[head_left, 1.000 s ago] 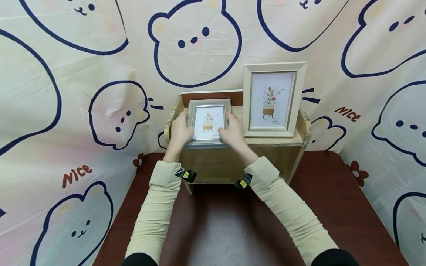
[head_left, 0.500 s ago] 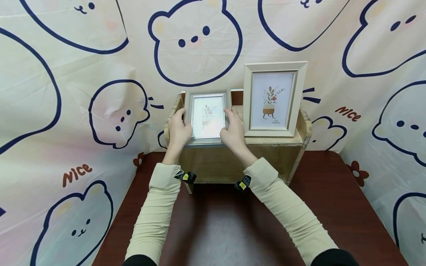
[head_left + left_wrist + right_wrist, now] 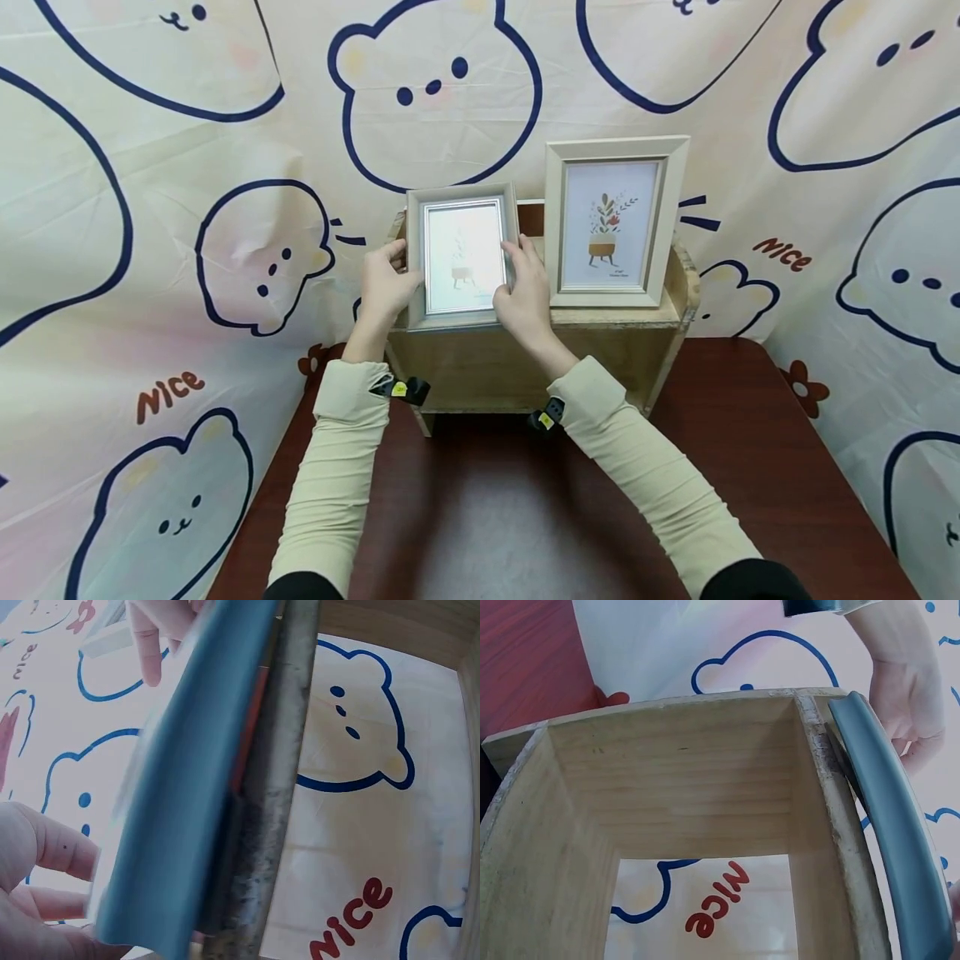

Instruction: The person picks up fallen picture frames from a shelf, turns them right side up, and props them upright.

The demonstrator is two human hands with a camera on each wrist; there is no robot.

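Observation:
A small pale picture frame [image 3: 416, 287] with a plant print under glare leans back on the top of a wooden shelf [image 3: 480, 371], slightly turned. My left hand [image 3: 386, 287] is at its left side, thumb and fingertips touching the edge. In the left wrist view the left fingers [image 3: 64, 855] reach the end of the frame's blue-grey lower edge [image 3: 169, 795]. My right hand [image 3: 525, 296] holds the opposite side, thumb low on the border and index finger higher up. In the right wrist view the frame's lower edge [image 3: 900, 840] runs along the shelf board.
Right of it, on the same shelf top, stands a larger cream picture frame [image 3: 617, 298]. The shelf's hollow lower part [image 3: 697, 772] opens below. A dark red-brown table [image 3: 735, 467] carries the shelf, and a printed backdrop [image 3: 247, 250] hangs behind and around.
The small frame has swung up from leaning far back to more upright and turned slightly. My left hand has shifted left along with its side; the right hand stays at the right edge.

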